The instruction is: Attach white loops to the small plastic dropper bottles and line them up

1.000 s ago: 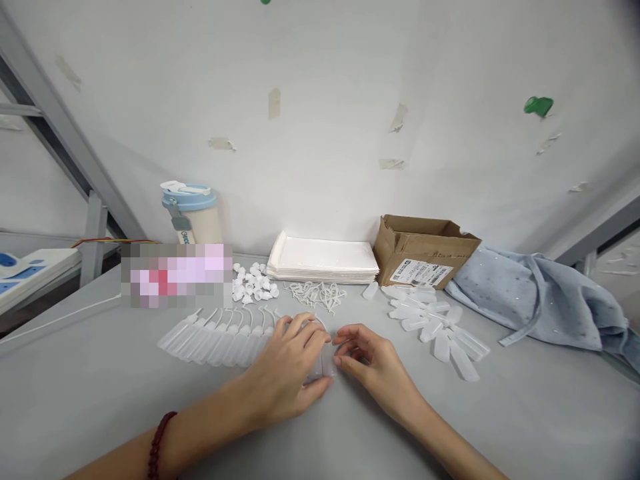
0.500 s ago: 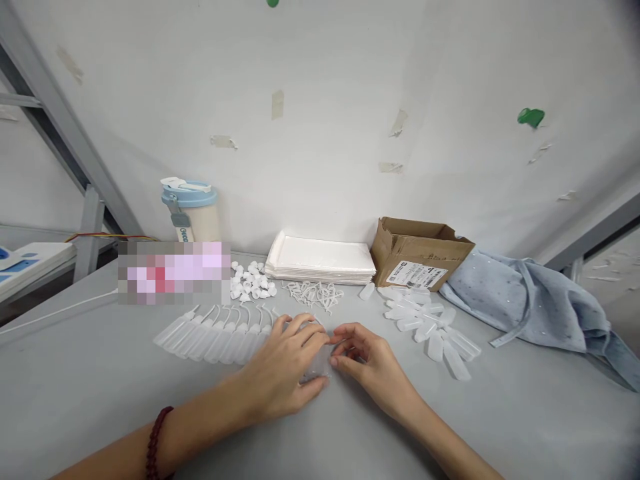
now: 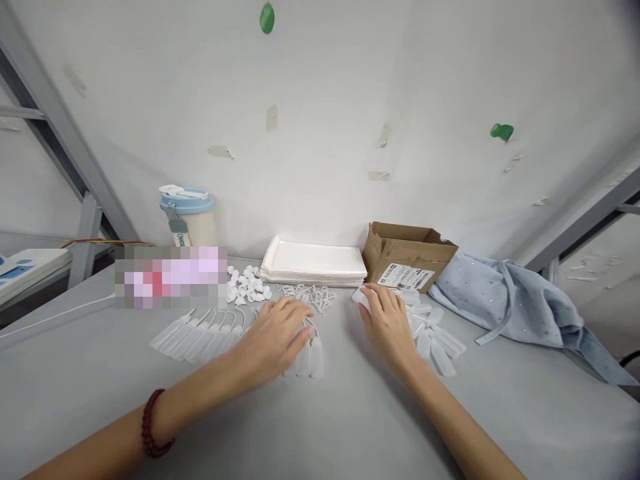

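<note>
My left hand [image 3: 274, 339] lies flat with fingers stretched over the right end of a row of capped translucent squeeze bottles [image 3: 200, 333] on the grey table [image 3: 320, 427]. Two or three of those bottles [image 3: 311, 357] stick out just right of its fingers. My right hand [image 3: 386, 322] reaches over the left edge of a loose pile of uncapped small bottles [image 3: 434, 333], its fingertips touching one small bottle [image 3: 361, 297]; I cannot see whether it grips it.
Behind the hands lie a heap of white caps [image 3: 246, 287], a tangle of thin white nozzle pieces [image 3: 311, 293], a stack of white trays [image 3: 315, 261] and an open cardboard box [image 3: 406, 259]. A blue-lidded cup [image 3: 189, 215] stands at the wall. Blue cloth [image 3: 510, 300] covers the right.
My right hand has left the bottle held between both hands and moved right and away to the loose bottle pile. My left hand has flattened onto the row, setting the bottle down there.
</note>
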